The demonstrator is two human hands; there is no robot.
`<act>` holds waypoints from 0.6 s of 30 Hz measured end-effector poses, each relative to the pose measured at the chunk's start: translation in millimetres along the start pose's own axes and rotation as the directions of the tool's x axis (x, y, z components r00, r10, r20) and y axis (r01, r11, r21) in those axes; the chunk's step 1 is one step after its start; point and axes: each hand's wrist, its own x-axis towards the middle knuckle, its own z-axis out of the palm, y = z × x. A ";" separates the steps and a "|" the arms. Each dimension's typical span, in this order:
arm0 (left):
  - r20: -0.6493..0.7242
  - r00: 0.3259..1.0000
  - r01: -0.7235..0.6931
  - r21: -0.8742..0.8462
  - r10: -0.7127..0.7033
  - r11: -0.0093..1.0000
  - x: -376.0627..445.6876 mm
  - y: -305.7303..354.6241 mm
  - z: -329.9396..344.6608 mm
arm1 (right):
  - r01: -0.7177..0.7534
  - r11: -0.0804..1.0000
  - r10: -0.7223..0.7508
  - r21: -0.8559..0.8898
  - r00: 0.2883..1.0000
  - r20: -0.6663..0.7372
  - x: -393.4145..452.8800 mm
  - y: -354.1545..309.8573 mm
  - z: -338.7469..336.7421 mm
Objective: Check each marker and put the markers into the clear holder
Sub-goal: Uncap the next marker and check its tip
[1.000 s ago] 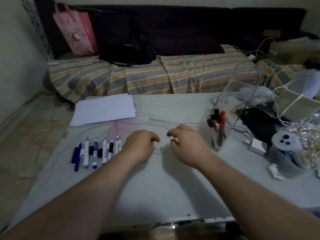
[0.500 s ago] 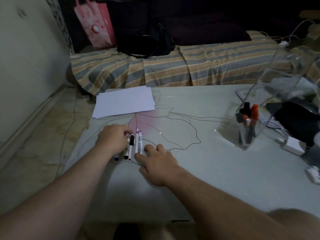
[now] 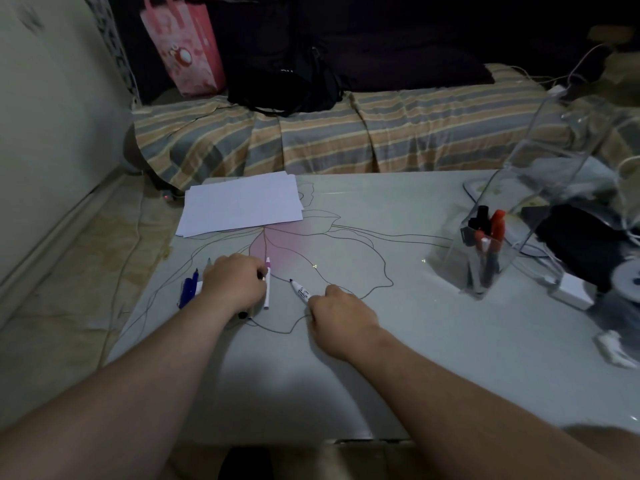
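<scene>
On table (image 3: 433, 358), right hand (image 3: 341, 315) now pinches white marker (image 3: 300, 292).

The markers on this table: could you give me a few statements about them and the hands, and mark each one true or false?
1. The right hand holds a white marker with its tip pointing away from the person. True.
2. The clear holder has no markers in it. False: it already holds red-capped and black-capped markers.
3. The left hand rests over the row of markers lying at the table's left. True.
4. The stack of white paper lies under the right hand. False: it lies farther back on the table, beyond the left hand.
5. The clear holder stands to the right of both hands. True.
</scene>
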 end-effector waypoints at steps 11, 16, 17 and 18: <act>-0.061 0.998 0.002 -0.311 -0.022 0.950 -5.8 6.0 -7.8 | -0.170 0.941 0.174 0.293 0.985 0.011 -10.9 26.3 -13.1; -0.064 0.991 -0.135 -0.585 0.121 0.800 -17.0 24.5 -7.3 | -0.244 0.923 0.232 0.296 0.970 0.077 -13.2 52.4 -24.0; -0.058 0.990 -0.138 -0.605 0.129 0.784 -17.7 27.4 -6.7 | -0.251 0.919 0.242 0.305 0.968 0.066 -13.6 57.3 -26.4; -0.059 0.988 -0.148 -0.611 0.142 0.778 -18.1 30.0 -5.6 | -0.253 0.917 0.250 0.309 0.967 0.050 -14.6 61.8 -28.8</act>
